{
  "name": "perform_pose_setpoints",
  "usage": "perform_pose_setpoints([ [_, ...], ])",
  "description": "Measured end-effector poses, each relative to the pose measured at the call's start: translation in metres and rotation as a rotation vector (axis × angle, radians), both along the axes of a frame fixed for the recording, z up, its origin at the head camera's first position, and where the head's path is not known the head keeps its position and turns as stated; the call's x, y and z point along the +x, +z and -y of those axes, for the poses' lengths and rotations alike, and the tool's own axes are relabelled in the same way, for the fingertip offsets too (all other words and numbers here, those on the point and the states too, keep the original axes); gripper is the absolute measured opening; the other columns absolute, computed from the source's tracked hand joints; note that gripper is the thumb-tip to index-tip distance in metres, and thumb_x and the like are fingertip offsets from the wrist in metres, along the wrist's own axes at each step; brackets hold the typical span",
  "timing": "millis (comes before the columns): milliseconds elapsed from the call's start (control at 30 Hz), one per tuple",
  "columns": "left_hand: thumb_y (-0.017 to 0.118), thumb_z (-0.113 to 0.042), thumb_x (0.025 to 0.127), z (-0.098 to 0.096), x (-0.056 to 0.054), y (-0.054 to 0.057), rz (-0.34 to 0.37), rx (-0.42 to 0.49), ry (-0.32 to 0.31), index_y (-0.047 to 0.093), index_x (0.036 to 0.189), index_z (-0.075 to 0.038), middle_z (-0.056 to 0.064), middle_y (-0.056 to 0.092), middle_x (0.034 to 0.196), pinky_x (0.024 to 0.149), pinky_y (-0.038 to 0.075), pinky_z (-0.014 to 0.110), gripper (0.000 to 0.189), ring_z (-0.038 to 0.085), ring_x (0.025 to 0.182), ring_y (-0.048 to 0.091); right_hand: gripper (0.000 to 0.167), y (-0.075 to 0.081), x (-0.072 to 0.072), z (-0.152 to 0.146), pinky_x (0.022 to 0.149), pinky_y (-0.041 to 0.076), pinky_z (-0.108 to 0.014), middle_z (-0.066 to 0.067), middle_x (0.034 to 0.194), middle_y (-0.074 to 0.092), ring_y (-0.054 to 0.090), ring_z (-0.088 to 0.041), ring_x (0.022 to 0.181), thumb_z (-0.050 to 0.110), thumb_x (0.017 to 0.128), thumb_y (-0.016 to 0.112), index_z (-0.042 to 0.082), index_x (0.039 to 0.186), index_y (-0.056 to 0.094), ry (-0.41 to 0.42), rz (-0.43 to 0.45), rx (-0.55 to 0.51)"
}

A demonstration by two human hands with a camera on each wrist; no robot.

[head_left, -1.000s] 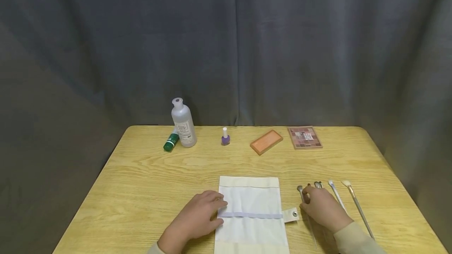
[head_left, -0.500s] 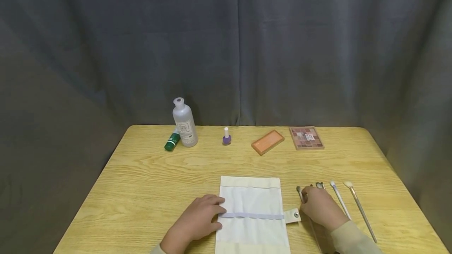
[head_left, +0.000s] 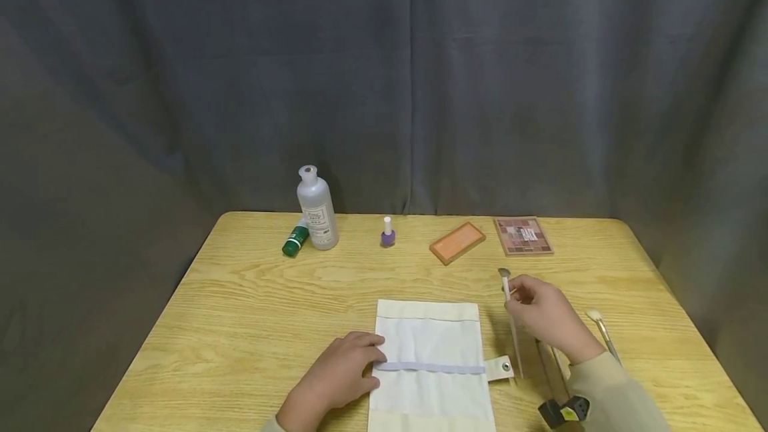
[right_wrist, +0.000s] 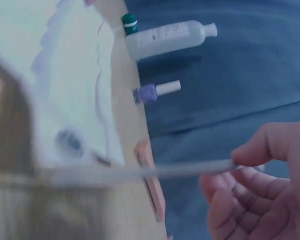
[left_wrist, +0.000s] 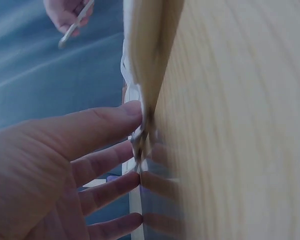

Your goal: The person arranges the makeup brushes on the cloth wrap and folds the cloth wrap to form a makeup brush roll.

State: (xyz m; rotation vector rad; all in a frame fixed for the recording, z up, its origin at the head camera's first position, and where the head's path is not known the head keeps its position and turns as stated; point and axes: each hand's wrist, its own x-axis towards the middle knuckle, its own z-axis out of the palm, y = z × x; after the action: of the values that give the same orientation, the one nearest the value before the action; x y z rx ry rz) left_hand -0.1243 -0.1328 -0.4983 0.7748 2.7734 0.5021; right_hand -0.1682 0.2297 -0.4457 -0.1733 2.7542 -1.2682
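My right hand pinches a slim pale-handled makeup brush between thumb and fingers, its dark bristles pointing away from me. In the right wrist view the brush handle is blurred. Left of it lies an unrolled cream-and-white fabric brush roll, a lilac band across its middle and a snap tab on its right side. My left hand rests at the roll's left edge, fingers loosely spread; in the left wrist view the thumb and fingertips touch that edge. A fan brush and other brushes lie partly hidden under my right arm.
Along the table's back stand a clear bottle, a purple nail polish and, lying flat, a green tube. An orange palette and a multi-shade palette lie to their right. A dark curtain hangs behind.
My right hand has picked up the leftmost brush from the table and moved it up and away from me. My left hand stays at the roll's edge.
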Motion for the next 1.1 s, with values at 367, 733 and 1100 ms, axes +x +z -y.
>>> perform_pose_setpoints([
  [367, 0.074, -0.031, 0.089, -0.002, 0.005, 0.009, 0.095, 0.067, 0.025, 0.075, 0.117, -0.018, 0.001, 0.058, 0.143, 0.108, 0.040, 0.056, 0.031, 0.030, 0.137, 0.047, 0.061, 0.001, -0.032, 0.035, 0.073, 0.058, -0.044, -0.017, 0.098, 0.069, 0.069, -0.031, 0.085, 0.011, 0.099, 0.060, -0.001, 0.152, 0.031, 0.054, 0.063, -0.277],
  [733, 0.073, -0.030, 0.091, 0.002, 0.005, 0.013, 0.135, 0.116, 0.041, 0.074, 0.117, -0.016, 0.005, 0.056, 0.145, 0.106, 0.039, 0.062, 0.030, 0.035, 0.139, 0.045, 0.044, -0.015, -0.046, 0.086, 0.069, 0.058, -0.040, -0.012, 0.093, 0.070, 0.071, -0.029, 0.081, 0.007, 0.097, 0.063, -0.002, 0.137, 0.047, 0.101, 0.106, -0.307],
  [1100, 0.070, -0.029, 0.092, 0.002, 0.005, 0.009, 0.121, 0.122, 0.032, 0.075, 0.116, -0.018, 0.003, 0.058, 0.144, 0.107, 0.040, 0.059, 0.027, 0.031, 0.138, 0.047, 0.040, -0.025, -0.058, 0.122, 0.066, 0.059, -0.036, -0.014, 0.094, 0.068, 0.073, -0.024, 0.075, 0.003, 0.094, 0.064, -0.005, 0.131, 0.050, 0.091, 0.126, -0.346],
])
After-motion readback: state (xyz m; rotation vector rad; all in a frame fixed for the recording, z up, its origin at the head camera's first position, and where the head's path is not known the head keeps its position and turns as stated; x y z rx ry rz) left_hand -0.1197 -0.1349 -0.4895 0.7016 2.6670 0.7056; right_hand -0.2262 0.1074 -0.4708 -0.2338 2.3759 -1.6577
